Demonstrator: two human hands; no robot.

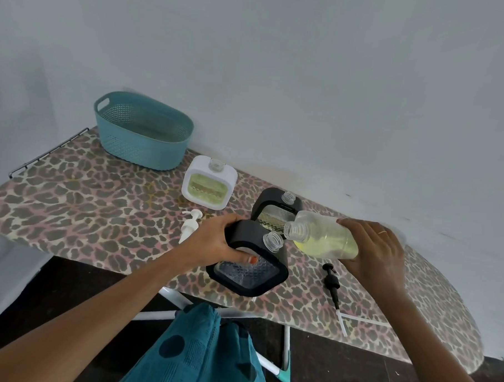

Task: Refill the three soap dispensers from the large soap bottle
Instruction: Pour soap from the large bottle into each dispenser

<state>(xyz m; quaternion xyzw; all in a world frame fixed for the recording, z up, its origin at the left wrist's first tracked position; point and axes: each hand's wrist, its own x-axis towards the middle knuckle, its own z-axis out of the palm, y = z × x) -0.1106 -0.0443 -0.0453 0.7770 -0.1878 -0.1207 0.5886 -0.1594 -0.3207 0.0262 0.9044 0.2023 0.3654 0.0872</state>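
My left hand (pixel 218 242) grips a black soap dispenser (pixel 248 273) by its top left corner, tilted, its clear neck uncapped and its window looking empty. My right hand (pixel 378 254) holds the large clear soap bottle (pixel 322 235) tipped on its side, open mouth just above the dispenser's neck; yellow soap lies along its lower side. A second black dispenser (pixel 276 207) stands behind, uncapped, partly hidden by the bottle. A white dispenser (pixel 209 183) with yellow-green soap in its window stands further back left, also uncapped.
Everything sits on a leopard-print ironing board (pixel 86 195) against a pale wall. A teal basket (pixel 143 131) stands at the back left. A white pump (pixel 190 224) lies left of my hand, a black pump (pixel 332 284) lies near the front edge.
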